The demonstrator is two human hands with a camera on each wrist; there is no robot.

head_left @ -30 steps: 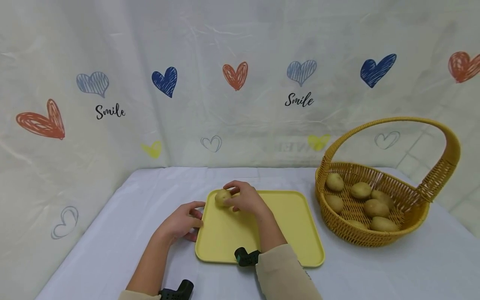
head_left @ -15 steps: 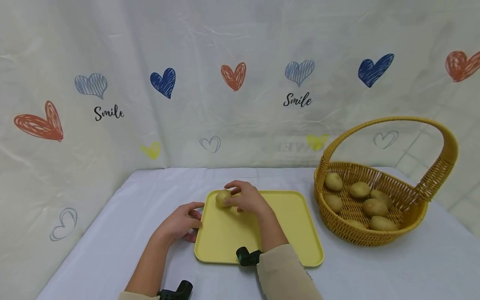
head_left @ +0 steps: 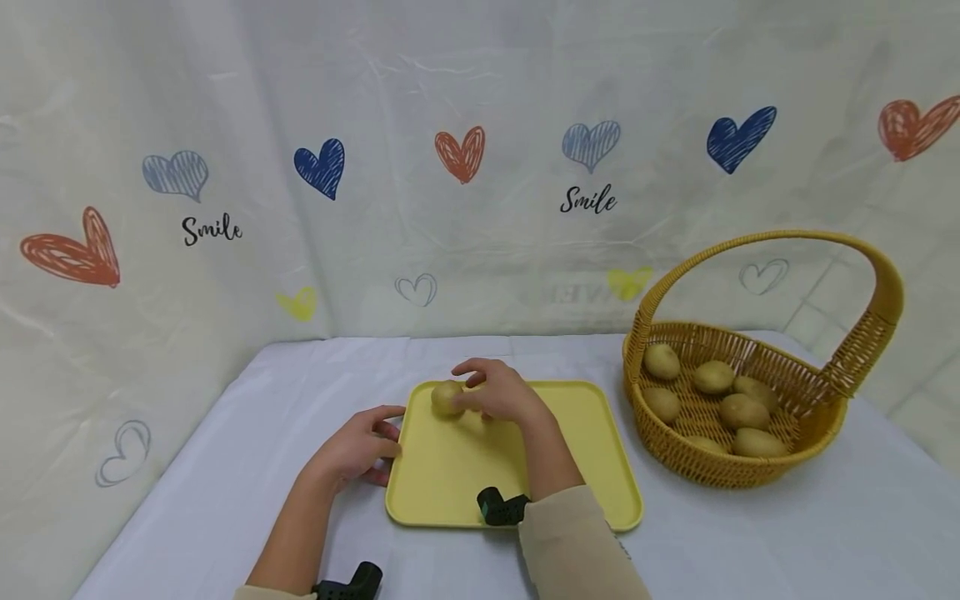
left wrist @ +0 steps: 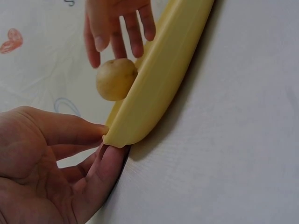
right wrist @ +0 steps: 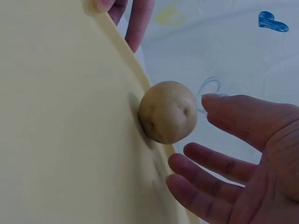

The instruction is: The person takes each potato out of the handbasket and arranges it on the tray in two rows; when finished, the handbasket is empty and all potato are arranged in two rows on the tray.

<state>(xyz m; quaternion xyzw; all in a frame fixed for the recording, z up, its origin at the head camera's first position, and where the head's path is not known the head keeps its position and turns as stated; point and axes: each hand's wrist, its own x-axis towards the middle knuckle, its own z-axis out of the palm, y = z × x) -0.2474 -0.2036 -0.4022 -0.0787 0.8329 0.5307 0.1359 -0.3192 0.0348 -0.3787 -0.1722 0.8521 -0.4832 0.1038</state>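
A round, pale brown potato [head_left: 446,400] sits at the far left corner of the yellow tray [head_left: 450,479]. My right hand [head_left: 504,395] is beside it, and the right wrist view shows a gap between the potato [right wrist: 167,113] and the spread, relaxed fingers. At the tray's left edge, my left hand [head_left: 358,450] pinches the rim; thumb and fingers lie on either side of it in the left wrist view, where the tray [left wrist: 163,79] is seen edge-on.
A wicker basket [head_left: 705,475] with a tall arched handle stands to the right of the tray and holds several potatoes [head_left: 742,412]. White cloth [head_left: 187,533] covers the table. Behind it hangs a white sheet [head_left: 360,92] printed with hearts.
My right hand has let go of the potato and drawn slightly right of it. The potato stays in the tray's corner. My left hand keeps its place at the rim.
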